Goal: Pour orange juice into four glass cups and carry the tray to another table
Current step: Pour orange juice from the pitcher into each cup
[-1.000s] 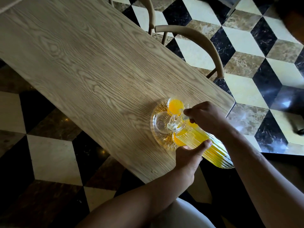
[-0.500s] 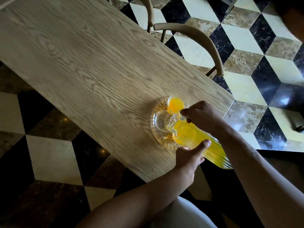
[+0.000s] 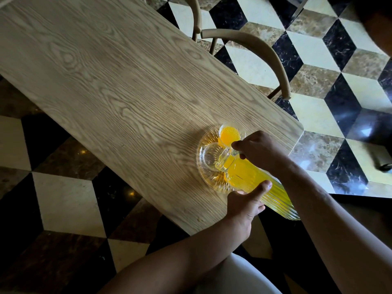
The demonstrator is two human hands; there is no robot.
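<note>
A ribbed glass pitcher [image 3: 254, 181] of orange juice lies tilted over a round glass tray [image 3: 201, 170] near the table's right end. My right hand [image 3: 261, 149] grips the pitcher at its neck. Beneath its body, my left hand [image 3: 246, 200] gives support, thumb on the glass. The spout hangs over a clear cup [image 3: 212, 154] with no juice visible in it. Behind it stands a cup [image 3: 229, 134] filled with orange juice. Other cups are hidden by the pitcher and hands.
The light wooden table [image 3: 118, 92] runs diagonally from the upper left. A curved wooden chair back [image 3: 265, 52] stands close by the table's far side. The floor is patterned in black, cream and brown tiles [image 3: 314, 115].
The pitcher has tipped further toward the clear cup and juice has run up to its neck. Both hands kept their grip.
</note>
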